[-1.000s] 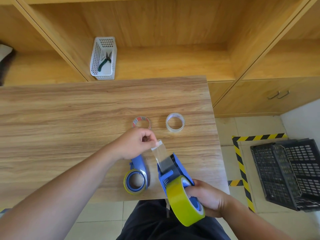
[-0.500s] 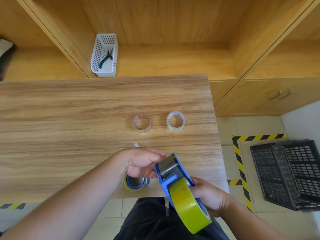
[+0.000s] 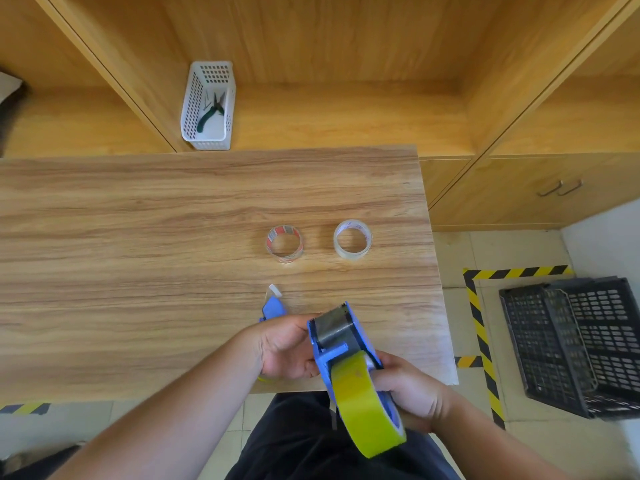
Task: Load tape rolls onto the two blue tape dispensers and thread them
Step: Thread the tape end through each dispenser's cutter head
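Note:
My right hand (image 3: pixel 412 393) grips a blue tape dispenser (image 3: pixel 341 337) by its handle, held over the table's near edge. A yellow tape roll (image 3: pixel 363 403) sits on its wheel, and tape lies over the front roller. My left hand (image 3: pixel 284 348) rests against the dispenser's left side, fingers curled at the frame. The second blue dispenser (image 3: pixel 273 308) lies on the table behind my left hand, mostly hidden, with a tape end sticking out past its tip. Two clear tape rolls lie farther back: one with red print (image 3: pixel 284 243) and a plain one (image 3: pixel 352 239).
The wooden table (image 3: pixel 138 271) ends at the right near x 1300. A white basket (image 3: pixel 209 107) with pliers stands on the shelf behind. A black crate (image 3: pixel 571 344) sits on the floor at right inside yellow-black floor tape.
My left hand let go of the tape end it held up and dropped to the dispenser's side. The tape now lies flat over the roller, and the dispenser has tilted nearer.

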`<control>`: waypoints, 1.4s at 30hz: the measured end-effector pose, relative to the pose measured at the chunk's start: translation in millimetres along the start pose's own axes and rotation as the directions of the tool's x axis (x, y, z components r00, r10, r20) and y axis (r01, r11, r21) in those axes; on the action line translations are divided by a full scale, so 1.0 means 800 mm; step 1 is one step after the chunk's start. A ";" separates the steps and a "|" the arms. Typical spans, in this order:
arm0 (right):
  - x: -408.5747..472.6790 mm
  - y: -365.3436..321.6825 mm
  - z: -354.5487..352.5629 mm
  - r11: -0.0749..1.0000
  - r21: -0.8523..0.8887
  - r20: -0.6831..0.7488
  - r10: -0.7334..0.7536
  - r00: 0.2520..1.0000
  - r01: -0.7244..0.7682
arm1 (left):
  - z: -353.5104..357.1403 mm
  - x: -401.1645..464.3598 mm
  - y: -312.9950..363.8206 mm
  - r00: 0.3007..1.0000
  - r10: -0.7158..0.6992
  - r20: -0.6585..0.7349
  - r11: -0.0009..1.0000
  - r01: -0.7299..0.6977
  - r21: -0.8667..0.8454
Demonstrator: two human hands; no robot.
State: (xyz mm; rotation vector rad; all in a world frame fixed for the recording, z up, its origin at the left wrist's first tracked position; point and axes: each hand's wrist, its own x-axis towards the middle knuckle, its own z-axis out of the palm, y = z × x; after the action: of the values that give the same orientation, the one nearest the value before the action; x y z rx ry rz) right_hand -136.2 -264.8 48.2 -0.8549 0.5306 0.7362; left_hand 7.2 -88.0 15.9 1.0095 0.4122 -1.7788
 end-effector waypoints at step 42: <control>0.110 0.049 -0.071 0.613 -0.679 -0.644 -0.232 0.729 -0.405 | 0.005 0.059 -0.112 0.832 0.209 -0.514 0.976 -0.143 0.165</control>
State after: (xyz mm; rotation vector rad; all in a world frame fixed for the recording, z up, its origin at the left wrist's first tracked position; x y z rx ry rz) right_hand -116.8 -262.3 -61.8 -2.0293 0.9446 0.7359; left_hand -80.5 -79.5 -34.0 1.5824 0.5346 -1.3498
